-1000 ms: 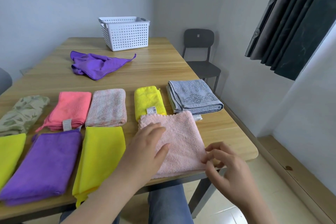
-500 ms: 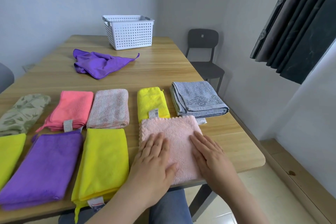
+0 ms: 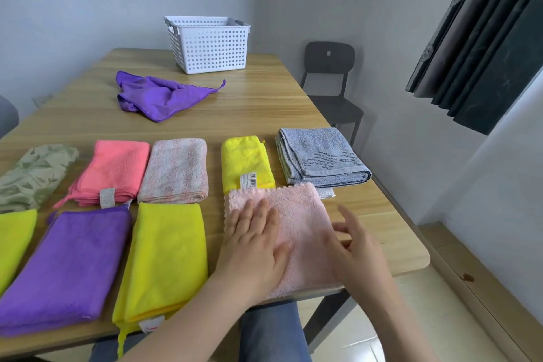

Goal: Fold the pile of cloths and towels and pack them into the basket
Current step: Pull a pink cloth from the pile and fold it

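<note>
Wood-grain planks of the long table (image 3: 264,109) are carrying nearly everything you are working with, and the white perforated plastic basket (image 3: 209,45) is standing at its far end, well apart from you. Nearest you, the fluffy pale pink folded cloth (image 3: 296,214) is lying at the table's edge farthest from the basket, its near hem looking as if it is reaching past that edge. Your left hand (image 3: 255,239) is pressing flat on it, fingers spread and holding nothing; your right hand (image 3: 357,247) is hovering just over its right side, fingers loosely apart, also gripping nothing. Lifting both palms carelessly risks the plush fold springing open or the cloth sliding off toward your lap. Between you and the basket, the crumpled purple microfibre cloth (image 3: 158,95) is still waiting unfolded, so forgetting it is possible.
</note>
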